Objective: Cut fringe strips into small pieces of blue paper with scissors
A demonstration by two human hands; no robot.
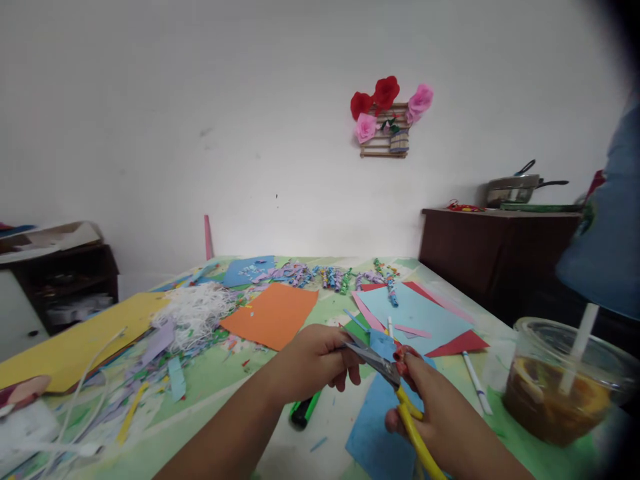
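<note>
My right hand (440, 407) grips yellow-handled scissors (395, 390), its fingers through the loops and the grey blades pointing up and left. My left hand (315, 360) is closed in a pinch at the blade tips, holding a small piece I cannot make out; a bit of red shows at the scissors' pivot. Both hands hover over a blue paper sheet (380, 427) on the table. A green marker (306, 410) lies just below my left hand.
Orange (273, 313), yellow (75, 337) and light blue (415, 310) sheets, white shreds (195, 313) and rolled paper curls (330, 275) cover the table. A plastic cup with a brown drink and straw (555, 393) stands right, a white pen (477, 387) beside it. A dark cabinet (500, 253) stands behind.
</note>
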